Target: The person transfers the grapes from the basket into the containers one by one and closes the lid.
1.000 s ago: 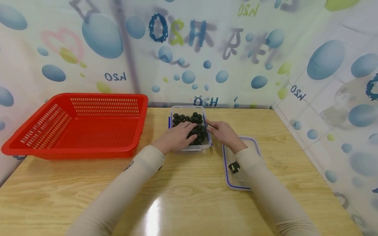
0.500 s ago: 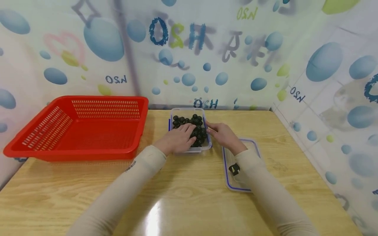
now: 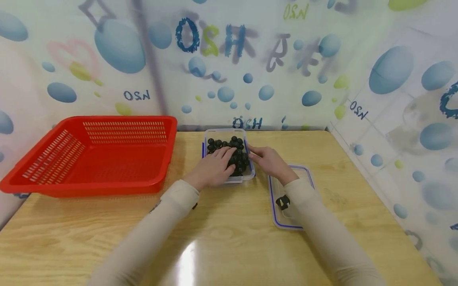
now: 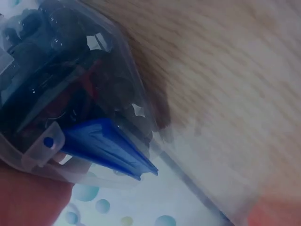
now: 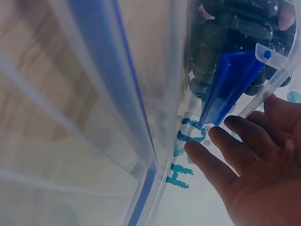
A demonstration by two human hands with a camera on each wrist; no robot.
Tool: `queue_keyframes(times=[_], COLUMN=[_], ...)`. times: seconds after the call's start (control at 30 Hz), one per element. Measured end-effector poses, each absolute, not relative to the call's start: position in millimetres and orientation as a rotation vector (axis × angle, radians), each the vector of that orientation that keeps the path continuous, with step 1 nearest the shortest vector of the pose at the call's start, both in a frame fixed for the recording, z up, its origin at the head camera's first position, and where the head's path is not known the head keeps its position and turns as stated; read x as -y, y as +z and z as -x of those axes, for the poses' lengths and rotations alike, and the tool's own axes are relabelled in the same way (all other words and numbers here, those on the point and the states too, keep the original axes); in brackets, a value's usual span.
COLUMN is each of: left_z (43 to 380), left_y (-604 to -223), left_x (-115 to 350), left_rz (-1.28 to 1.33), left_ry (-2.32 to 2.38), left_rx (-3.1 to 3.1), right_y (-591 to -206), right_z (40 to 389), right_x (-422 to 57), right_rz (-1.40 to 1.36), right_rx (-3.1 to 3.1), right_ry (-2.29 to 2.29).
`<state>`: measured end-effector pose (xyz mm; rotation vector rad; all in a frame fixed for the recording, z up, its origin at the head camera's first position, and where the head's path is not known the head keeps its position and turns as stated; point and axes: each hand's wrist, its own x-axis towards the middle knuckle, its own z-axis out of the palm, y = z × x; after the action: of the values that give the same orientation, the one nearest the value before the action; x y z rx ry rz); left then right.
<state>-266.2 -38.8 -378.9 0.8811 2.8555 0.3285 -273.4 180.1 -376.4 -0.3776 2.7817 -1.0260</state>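
A clear plastic food box [image 3: 234, 180] with blue side latches holds glossy, dark, round balls [image 3: 239, 161]. My left hand [image 3: 214, 165] reaches over its near left side, fingers spread on the balls. My right hand [image 3: 268, 159] is at the right wall, its thumb side by the rim. In the right wrist view, loosely extended fingers [image 5: 235, 146] lie just beside a hanging blue latch [image 5: 230, 84]. The left wrist view has the opposite blue latch [image 4: 103, 146] hanging down, with balls pressed against the clear wall.
A clear lid [image 3: 288, 220] with a blue seal lies under my right forearm. To the left stands a red slotted basket [image 3: 118, 159]. A small black piece [image 3: 282, 202] shows beside the right cuff. Behind the wooden table [image 3: 229, 246] hangs a bubble-patterned curtain [image 3: 222, 35].
The head view has shifted slightly. Both hands keep nearly the same places at the box, and the balls show no clear movement.
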Motion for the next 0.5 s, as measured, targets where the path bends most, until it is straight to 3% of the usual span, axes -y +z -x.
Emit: queue_keyframes(times=[0.3, 0.5], left_z=[261, 230], left_y=[-359, -341], left_x=[48, 23], left_rz=[-0.887, -1.014], left_ry=[0.674, 1.355], left_rx=[-3.000, -3.057], right_y=[-363, -350], right_z=[271, 238], right_x=[-196, -236], right_rz=[0.441, 0.389], right_rx=[-2.765, -2.766], right_ry=[-1.071, -1.218])
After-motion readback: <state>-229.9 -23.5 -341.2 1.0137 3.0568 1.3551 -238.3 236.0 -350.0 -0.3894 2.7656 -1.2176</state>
